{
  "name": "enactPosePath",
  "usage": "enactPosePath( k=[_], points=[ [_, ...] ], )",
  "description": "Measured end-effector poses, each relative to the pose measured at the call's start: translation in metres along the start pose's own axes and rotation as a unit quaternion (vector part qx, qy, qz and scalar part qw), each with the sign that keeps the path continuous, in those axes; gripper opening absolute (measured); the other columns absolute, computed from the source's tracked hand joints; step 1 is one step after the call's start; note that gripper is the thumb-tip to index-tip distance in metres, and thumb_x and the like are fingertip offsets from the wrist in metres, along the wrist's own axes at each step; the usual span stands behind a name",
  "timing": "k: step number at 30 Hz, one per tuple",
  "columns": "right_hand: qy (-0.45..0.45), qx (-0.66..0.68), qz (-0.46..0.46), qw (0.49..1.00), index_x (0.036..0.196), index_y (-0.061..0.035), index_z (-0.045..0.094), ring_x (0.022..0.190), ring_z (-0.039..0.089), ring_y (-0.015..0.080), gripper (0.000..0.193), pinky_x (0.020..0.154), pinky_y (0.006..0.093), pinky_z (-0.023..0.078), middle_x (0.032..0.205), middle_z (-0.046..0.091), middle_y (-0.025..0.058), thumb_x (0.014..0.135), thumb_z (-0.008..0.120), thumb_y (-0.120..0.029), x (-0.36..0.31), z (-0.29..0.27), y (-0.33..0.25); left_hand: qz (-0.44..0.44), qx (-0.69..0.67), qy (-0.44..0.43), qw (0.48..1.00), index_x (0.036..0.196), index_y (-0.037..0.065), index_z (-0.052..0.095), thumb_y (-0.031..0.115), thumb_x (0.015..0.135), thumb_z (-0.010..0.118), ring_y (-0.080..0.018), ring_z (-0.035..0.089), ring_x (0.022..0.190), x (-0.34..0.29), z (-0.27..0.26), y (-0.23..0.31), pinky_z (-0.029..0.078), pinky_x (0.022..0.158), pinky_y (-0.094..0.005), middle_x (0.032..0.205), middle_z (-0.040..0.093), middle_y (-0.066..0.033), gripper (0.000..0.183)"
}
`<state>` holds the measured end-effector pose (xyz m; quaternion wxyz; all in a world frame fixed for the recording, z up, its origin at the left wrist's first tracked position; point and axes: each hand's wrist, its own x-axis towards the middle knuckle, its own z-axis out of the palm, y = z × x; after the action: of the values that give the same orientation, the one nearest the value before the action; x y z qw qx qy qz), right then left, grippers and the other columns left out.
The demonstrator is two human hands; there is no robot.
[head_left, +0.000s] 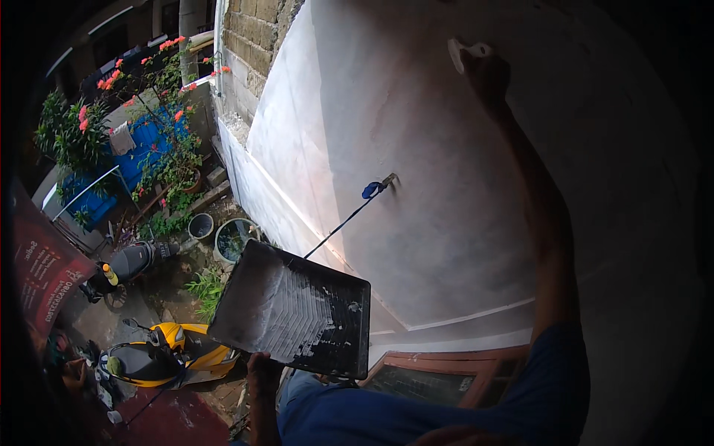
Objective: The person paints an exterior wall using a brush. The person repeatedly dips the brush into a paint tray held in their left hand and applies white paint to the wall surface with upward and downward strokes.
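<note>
My left hand [262, 374] is closed on the near edge of a black paint tray [245, 301]. The tray is held tilted, with white paint smeared over its ribbed slope and dark bare patches at its right side. High at the upper right, my right arm is stretched up along the wall [431, 245]. The right hand [489, 78] grips a white flat-edged hand tool [456, 56] against the wall; its exact kind is hard to make out. The wall's coat looks patchy white and grey.
A blue cord [336, 230] runs from a peg [390, 180] in the wall down behind the tray. Below lie a yellow scooter [175, 338], a dark motorbike [134, 260], a bucket [201, 226], a round tub [234, 236] and flowering plants [167, 134]. A brown window frame [483, 360] sits under the wall.
</note>
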<state>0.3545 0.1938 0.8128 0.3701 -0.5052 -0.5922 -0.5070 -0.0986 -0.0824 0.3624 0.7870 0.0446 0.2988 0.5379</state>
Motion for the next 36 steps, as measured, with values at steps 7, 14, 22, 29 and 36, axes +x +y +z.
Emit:
enactPosePath(
  k=[7, 14, 22, 29, 36],
  points=[
    [-0.142, -0.12, -0.112, 0.976, 0.082, -0.0016, 0.057, 0.076, 0.057, 0.0262, 0.018, 0.065, 0.0374, 0.047, 0.078, 0.059, 0.0148, 0.084, 0.043, -0.013, 0.088, 0.053, 0.019, 0.005, -0.053, 0.024, 0.998, 0.1, 0.002, 0.055, 0.024, 0.068, 0.057, -0.0268, 0.053, 0.097, -0.003, 0.005, -0.008, 0.04, 0.084, -0.0419, 0.107, 0.056, -0.0118, 0.039],
    [-0.255, -0.115, -0.242, 0.929, 0.076, -0.0045, 0.056, 0.08, 0.057, 0.0258, 0.009, 0.075, 0.0363, 0.045, 0.079, 0.058, 0.0125, 0.076, 0.048, -0.009, 0.015, 0.108, 0.006, 0.014, -0.04, 0.04, 0.998, 0.098, 0.002, 0.055, 0.02, 0.066, 0.055, -0.0268, 0.053, 0.096, -0.005, 0.011, -0.008, 0.04, 0.084, -0.0415, 0.108, 0.055, -0.0122, 0.037],
    [0.01, -0.123, -0.304, 0.945, 0.087, -0.0062, 0.053, 0.075, 0.053, 0.0209, 0.013, 0.065, 0.0354, 0.045, 0.078, 0.053, 0.008, 0.08, 0.048, -0.016, 0.074, 0.097, 0.061, 0.013, -0.055, 0.042, 0.998, 0.099, 0.002, 0.053, 0.019, 0.064, 0.056, -0.0255, 0.054, 0.092, 0.007, -0.003, -0.014, 0.042, 0.081, -0.0397, 0.103, 0.057, -0.0117, 0.039],
    [-0.076, -0.182, -0.294, 0.935, 0.071, -0.0074, 0.057, 0.078, 0.057, 0.0216, 0.019, 0.068, 0.0321, 0.047, 0.075, 0.056, 0.0103, 0.082, 0.048, -0.02, 0.041, 0.084, 0.024, 0.017, -0.05, 0.047, 0.998, 0.069, 0.005, 0.06, 0.022, 0.069, 0.062, -0.0263, 0.056, 0.082, 0.006, -0.001, -0.009, 0.043, 0.079, -0.0409, 0.078, 0.061, -0.0101, 0.017],
    [-0.232, -0.274, -0.223, 0.906, 0.099, -0.0064, 0.056, 0.085, 0.056, 0.0263, 0.024, 0.076, 0.0351, 0.044, 0.097, 0.059, 0.0103, 0.084, 0.04, -0.013, 0.074, 0.071, 0.066, -0.003, -0.047, 0.049, 0.998, 0.103, 0.002, 0.052, 0.02, 0.064, 0.056, -0.0255, 0.054, 0.093, 0.016, -0.015, -0.016, 0.042, 0.081, -0.0401, 0.104, 0.056, -0.0104, 0.043]
  ],
)
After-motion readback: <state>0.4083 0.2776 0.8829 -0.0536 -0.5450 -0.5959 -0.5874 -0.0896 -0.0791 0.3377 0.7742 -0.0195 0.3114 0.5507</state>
